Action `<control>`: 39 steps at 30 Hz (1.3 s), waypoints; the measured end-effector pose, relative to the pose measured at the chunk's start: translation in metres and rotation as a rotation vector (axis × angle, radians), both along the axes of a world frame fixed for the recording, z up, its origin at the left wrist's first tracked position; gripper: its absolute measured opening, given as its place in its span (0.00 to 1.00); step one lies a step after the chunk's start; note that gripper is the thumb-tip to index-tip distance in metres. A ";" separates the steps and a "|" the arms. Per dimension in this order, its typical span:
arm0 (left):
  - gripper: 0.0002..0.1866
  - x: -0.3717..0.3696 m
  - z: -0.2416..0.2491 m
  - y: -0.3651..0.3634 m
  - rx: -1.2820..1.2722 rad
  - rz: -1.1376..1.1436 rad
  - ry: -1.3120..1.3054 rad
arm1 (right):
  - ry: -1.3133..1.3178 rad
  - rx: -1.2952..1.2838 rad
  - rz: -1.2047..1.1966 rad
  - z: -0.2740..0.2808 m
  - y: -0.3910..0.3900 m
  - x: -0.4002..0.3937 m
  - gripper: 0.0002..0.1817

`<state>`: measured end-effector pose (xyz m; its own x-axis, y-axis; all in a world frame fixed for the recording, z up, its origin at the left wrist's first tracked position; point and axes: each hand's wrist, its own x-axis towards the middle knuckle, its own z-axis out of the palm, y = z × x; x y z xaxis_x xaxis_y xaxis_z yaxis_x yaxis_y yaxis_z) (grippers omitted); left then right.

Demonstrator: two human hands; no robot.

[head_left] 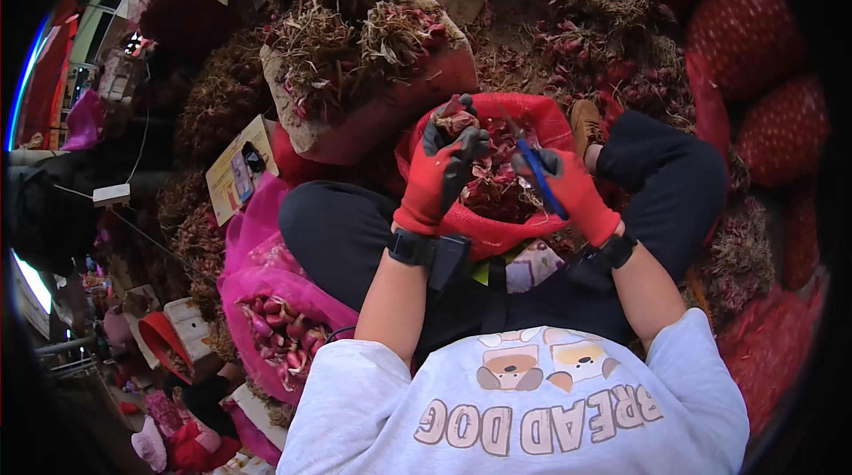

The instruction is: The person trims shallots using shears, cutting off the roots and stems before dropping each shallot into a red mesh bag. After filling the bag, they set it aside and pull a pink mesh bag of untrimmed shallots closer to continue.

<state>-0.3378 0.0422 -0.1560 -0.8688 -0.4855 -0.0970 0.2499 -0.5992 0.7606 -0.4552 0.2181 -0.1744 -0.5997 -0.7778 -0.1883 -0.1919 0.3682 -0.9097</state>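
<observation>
My left hand [441,160], in a red and black work glove, is closed around a shallot [456,123] with dry, papery skin. In my right hand [579,191], gloved the same way, is a pair of blue-handled scissors [539,175], its narrow metal blades pointing up and left toward the shallot. Blades and shallot are apart. Both hands are above an open red mesh sack [543,107] between my legs. Loose skins and dry trimmings [497,193] lie inside it.
Bunches of dried shallots [342,49] are heaped on a pale block [390,120] ahead. A pink mesh bag [235,284] of cleaned shallots [282,333] is at my left, near cardboard [226,178] holding a phone. More bunches [603,40] and full red sacks [745,31] stand right.
</observation>
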 end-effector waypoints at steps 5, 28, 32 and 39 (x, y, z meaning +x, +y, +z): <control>0.20 0.006 0.018 0.001 0.035 -0.152 -0.177 | -0.172 -0.260 -0.030 0.035 -0.003 -0.005 0.14; 0.16 0.011 0.009 0.021 -0.704 -0.282 -0.348 | -0.483 -0.347 -0.050 0.030 -0.019 -0.006 0.18; 0.17 0.008 0.004 0.023 -0.856 -0.321 -0.422 | -0.168 -0.373 0.133 0.019 -0.022 -0.004 0.18; 0.20 0.004 -0.002 0.023 -0.600 -0.251 -0.329 | -0.364 -0.487 -0.188 0.011 -0.025 -0.010 0.13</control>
<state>-0.3335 0.0651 -0.1583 -0.9328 -0.3269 -0.1518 -0.1381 -0.0646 0.9883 -0.4656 0.1927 -0.1633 -0.6989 -0.7129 -0.0571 0.1887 -0.1068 -0.9762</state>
